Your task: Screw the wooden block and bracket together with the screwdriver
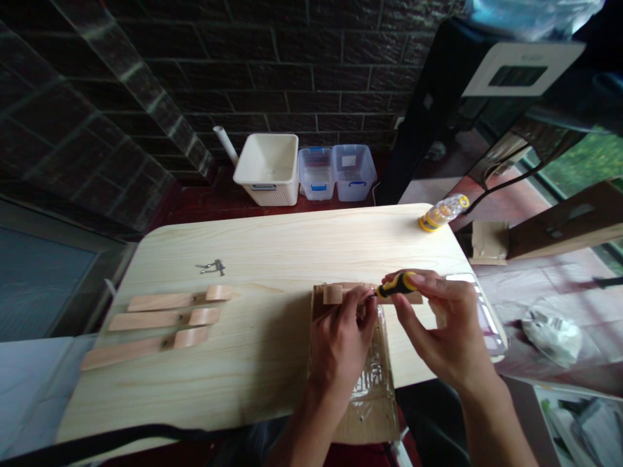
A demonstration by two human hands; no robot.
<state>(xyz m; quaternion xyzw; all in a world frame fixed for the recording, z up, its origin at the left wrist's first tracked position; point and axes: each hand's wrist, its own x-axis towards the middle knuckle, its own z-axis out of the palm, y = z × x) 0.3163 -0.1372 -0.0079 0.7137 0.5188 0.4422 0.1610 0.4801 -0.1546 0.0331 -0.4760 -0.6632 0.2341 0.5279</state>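
My right hand [440,311] grips a black and yellow screwdriver [400,284] by its handle, the tip pointing left. At that tip my left hand [343,331] pinches thumb and forefinger together; what lies between them is too small to make out. Beneath the fingers is a wooden strip with a raised block [333,295], lying across a taped cardboard box [374,376]. The left hand covers part of the strip. On the table's left side lie three similar wooden pieces [163,319], each with a raised block at its right end. Several metal screws [213,266] rest behind them.
A clear bottle-shaped container with yellow ends [444,213] stands at the far right corner of the light wooden table [272,246]. A phone [481,318] lies by the right edge. A cream bin [267,172] and two clear plastic boxes [335,172] sit beyond the table.
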